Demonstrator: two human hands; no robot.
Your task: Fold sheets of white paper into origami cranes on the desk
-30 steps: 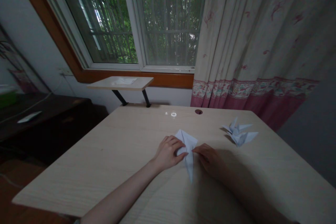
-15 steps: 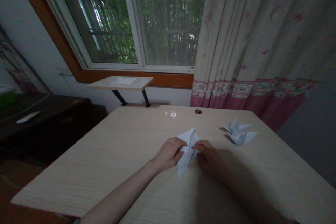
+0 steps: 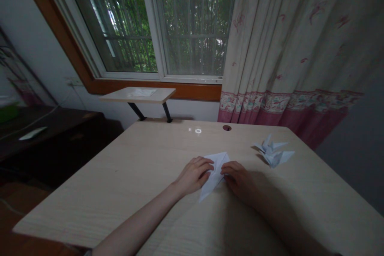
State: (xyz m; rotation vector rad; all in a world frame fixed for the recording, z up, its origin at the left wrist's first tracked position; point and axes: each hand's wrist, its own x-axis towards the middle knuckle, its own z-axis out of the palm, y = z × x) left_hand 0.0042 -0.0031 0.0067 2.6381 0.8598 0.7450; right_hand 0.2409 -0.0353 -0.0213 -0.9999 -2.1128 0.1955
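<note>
A folded sheet of white paper (image 3: 213, 182), diamond-like in outline, lies on the pale wooden table (image 3: 129, 168) in front of me. My left hand (image 3: 194, 174) grips its left edge, fingers curled over the top and the thumb below them. On the opposite side my right hand (image 3: 238, 178) holds the right edge between its fingers and thumb; the thumb is partly hidden. One pointed end of the paper sticks out toward me, and the other end shows above the fingers. To the right stand folded paper cranes (image 3: 272, 154), close together.
A small raised shelf (image 3: 115, 95) at the table's back left bears some white paper (image 3: 142, 92). A round cable hole (image 3: 227, 128) is near the back edge. A curtain (image 3: 270, 48) hangs behind on the right, and a dark cabinet (image 3: 87, 122) stands at the left.
The folded paper has turned slightly clockwise between my hands: its far tip has shifted right and its near tip left. My right fingers have moved a little; the cranes are unchanged.
</note>
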